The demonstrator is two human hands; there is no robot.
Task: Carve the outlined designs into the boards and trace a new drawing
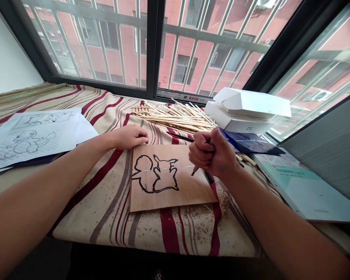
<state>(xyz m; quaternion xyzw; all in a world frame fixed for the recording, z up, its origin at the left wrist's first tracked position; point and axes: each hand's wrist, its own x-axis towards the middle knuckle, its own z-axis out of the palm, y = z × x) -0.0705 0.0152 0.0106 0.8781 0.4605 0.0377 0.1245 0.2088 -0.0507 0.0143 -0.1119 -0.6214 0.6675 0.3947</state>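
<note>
A thin wooden board (166, 194) lies on the striped cloth, with a black cartoon outline (156, 173) drawn on it. My right hand (211, 153) is closed in a fist round a dark pen-like tool (196, 169). The tool's tip touches the board just right of the outline. My left hand (130, 136) rests curled at the board's top left corner, fingers bent down onto the edge. It holds nothing that I can see.
A heap of thin wooden sticks (177, 114) lies behind the board. White boxes (245, 111) and a blue sheet (251, 142) sit at the right, with a teal book (306, 186) nearer. Printed cartoon drawings (32, 136) lie at the left. A barred window (151, 46) stands behind.
</note>
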